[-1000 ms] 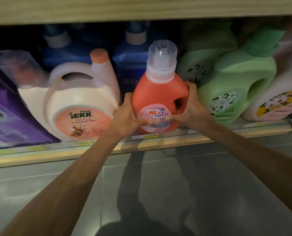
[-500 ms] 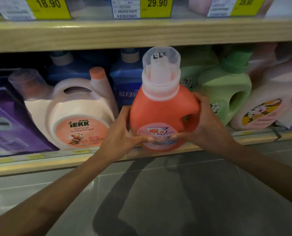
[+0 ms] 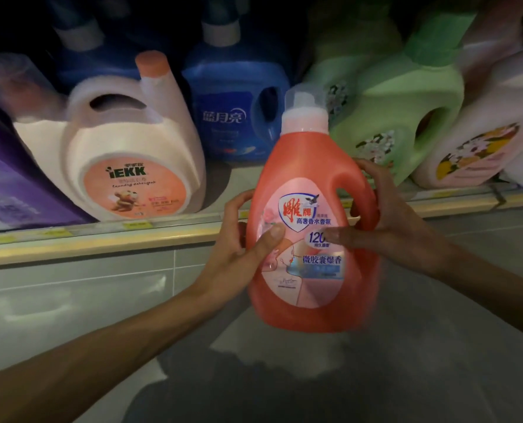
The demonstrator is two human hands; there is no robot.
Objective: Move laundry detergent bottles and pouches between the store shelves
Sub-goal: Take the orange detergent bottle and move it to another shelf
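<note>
An orange-red detergent bottle (image 3: 310,288) with a clear cap and a pink label hangs upright in front of the low shelf (image 3: 101,239), off its surface. My left hand (image 3: 239,248) grips its left side, thumb across the label. My right hand (image 3: 385,221) grips the right side around the handle, thumb lying on the label. Where the bottle stood, the shelf shows a gap with a blue bottle (image 3: 239,114) behind it.
A cream IEKK jug (image 3: 132,154) stands left of the gap, a purple box (image 3: 16,184) further left. Right of the gap are a green bottle (image 3: 406,117) and a pink flowered bottle (image 3: 483,141). Grey floor tiles (image 3: 86,300) lie below.
Both hands have pulled the orange-red bottle out of the shelf toward me and lowered it in front of the shelf edge. The camera has tilted down, hiding the upper shelf's price tags.
</note>
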